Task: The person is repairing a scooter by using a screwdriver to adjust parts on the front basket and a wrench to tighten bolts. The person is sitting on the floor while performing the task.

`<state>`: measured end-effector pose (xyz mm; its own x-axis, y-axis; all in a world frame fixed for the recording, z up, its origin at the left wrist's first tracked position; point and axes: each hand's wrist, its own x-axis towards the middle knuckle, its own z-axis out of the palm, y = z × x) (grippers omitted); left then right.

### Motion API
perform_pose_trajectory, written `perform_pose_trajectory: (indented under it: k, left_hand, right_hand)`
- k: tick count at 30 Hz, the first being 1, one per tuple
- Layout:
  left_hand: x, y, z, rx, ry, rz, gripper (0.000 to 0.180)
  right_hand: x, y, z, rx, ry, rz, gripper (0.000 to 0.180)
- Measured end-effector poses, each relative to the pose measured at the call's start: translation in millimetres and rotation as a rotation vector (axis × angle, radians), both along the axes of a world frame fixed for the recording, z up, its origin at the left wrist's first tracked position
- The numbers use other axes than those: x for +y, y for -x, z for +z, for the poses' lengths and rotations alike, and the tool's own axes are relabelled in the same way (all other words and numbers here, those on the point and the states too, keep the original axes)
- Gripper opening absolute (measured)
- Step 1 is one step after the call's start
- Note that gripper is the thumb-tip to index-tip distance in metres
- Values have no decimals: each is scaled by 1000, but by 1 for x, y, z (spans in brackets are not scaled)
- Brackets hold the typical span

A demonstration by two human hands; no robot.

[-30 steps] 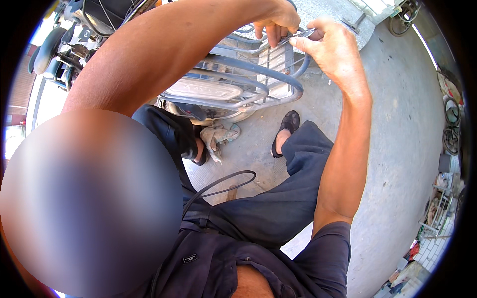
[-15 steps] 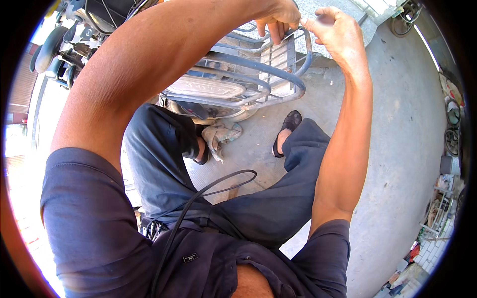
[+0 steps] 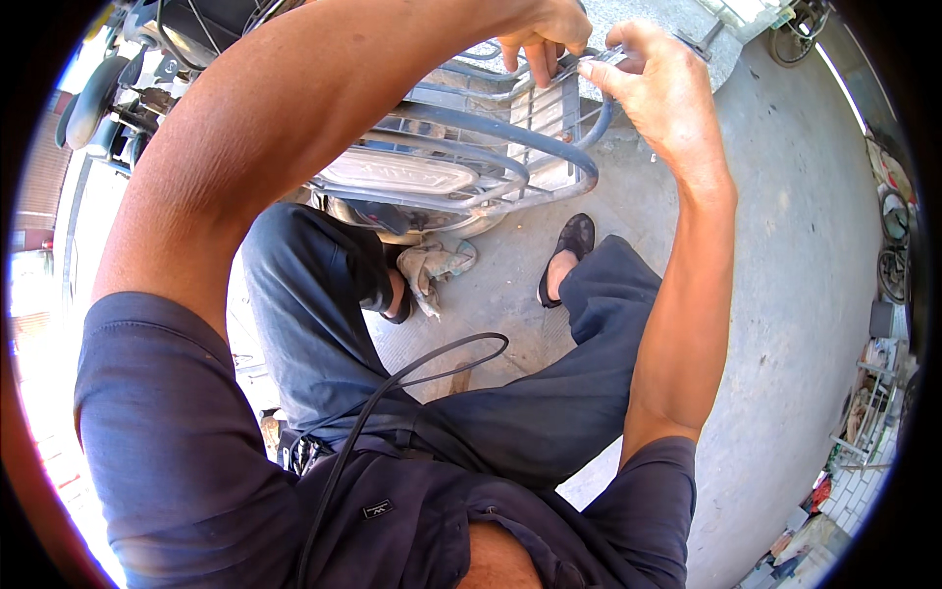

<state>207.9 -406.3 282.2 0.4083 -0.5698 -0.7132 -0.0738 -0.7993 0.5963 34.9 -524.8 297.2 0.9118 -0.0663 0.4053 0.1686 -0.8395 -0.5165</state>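
Metal rack (image 3: 549, 108) in both hands.

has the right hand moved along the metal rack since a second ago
No. The right hand stays at the far end of the grey metal rack, by the left hand.

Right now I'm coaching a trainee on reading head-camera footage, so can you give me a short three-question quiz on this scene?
1. True or false: both hands are on the grey metal rack.
2. What lies on the ground between the two feet? A) a crumpled rag B) a hammer C) a bottle
3. Fill in: the black cable loops across the person's ____.

Key
1. True. The left hand and right hand both grip the rack's thin bars at its top end.
2. A. The rag lies on the concrete between the left foot and the right foot.
3. Lap.
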Motion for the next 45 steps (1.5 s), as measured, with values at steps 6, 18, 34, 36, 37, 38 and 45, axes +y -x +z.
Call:
perform_pose_trajectory:
  k: [6,18,34,36,37,38,45]
  left_hand:
    - [1,0,-4,11,6,-5,56]
    - [2,0,-8,65,20,-33,56]
    - [4,1,-7,141,-4,-54,55]
    - [6,2,-9,142,-5,-52,55]
    - [6,2,-9,140,-3,-57,55]
    - [6,2,-9,140,-2,-56,55]
    - [5,0,-11,130,12,-71,55]
  right_hand:
    - [19,9,5,-15,195,-14,40]
    - [4,-21,-1,-76,-232,-98,48]
    - [20,5,2,-8,-77,-77,42]
    - [29,12,0,-30,8,-72,40]
    - [31,15,0,-53,56,-63,38]
    - [34,16,-1,-75,104,-52,37]
    - [34,5,4,-93,-18,-106,43]
